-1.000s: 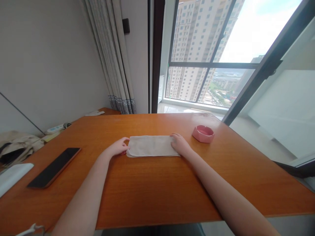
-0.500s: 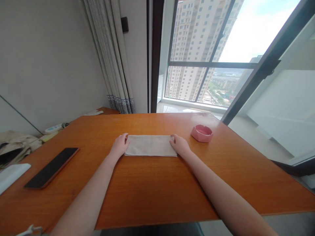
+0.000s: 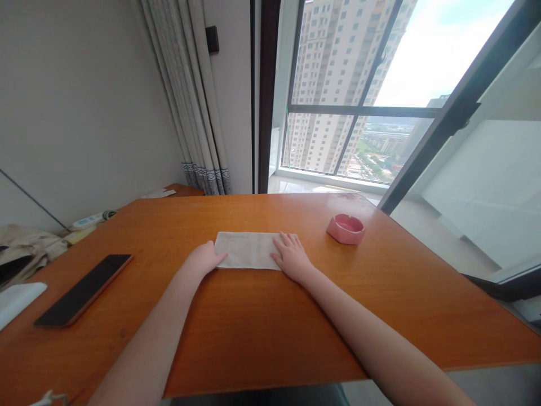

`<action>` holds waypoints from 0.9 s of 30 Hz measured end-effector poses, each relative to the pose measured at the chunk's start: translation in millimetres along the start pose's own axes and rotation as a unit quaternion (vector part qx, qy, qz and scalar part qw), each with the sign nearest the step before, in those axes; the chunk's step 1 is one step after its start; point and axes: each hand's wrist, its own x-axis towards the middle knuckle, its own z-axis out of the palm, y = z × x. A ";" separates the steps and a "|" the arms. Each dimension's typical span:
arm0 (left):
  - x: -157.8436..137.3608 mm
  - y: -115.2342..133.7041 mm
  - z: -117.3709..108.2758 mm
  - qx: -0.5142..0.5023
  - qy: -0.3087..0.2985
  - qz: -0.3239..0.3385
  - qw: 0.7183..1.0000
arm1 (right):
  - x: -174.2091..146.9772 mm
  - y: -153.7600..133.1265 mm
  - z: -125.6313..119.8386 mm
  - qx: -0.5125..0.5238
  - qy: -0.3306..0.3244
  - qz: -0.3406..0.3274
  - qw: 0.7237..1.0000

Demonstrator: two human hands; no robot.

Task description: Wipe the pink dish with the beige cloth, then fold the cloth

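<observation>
A folded off-white cloth lies flat on the wooden table, its long side running left to right. At its left end, my left hand has the thumb laid over the top, with the other fingers closed at the edge and partly hidden. My right hand rests palm down on the right part of the cloth, fingers spread and stretched out, covering much of that end.
To the right beyond my right hand stands a pink ashtray. A dark phone lies on the left of the table. Farther left are a white object and a beige fabric pile. A window is behind.
My right hand has shifted left from the cloth's right edge and now lies flat on top with fingers spread. My left hand has turned slightly, its thumb now over the cloth.
</observation>
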 end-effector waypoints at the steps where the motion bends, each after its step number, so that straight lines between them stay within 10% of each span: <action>1: -1.2 1.1 0.4 -0.001 -0.009 0.011 1.000 | -0.6 -1.4 4.4 -0.012 -0.020 0.014 1.000; 10: 6.5 -8.3 -6.3 0.004 -0.101 0.047 0.994 | -0.7 1.5 7.1 -0.018 -0.053 0.027 0.998; 15: 2.2 3.4 0.7 -0.098 -0.046 0.105 0.989 | 0.1 2.2 6.9 -0.006 -0.051 0.025 0.998; 27: 6.6 -11.9 -14.3 -0.097 -0.061 -0.004 0.993 | 0.8 2.2 4.1 0.030 -0.032 0.008 0.999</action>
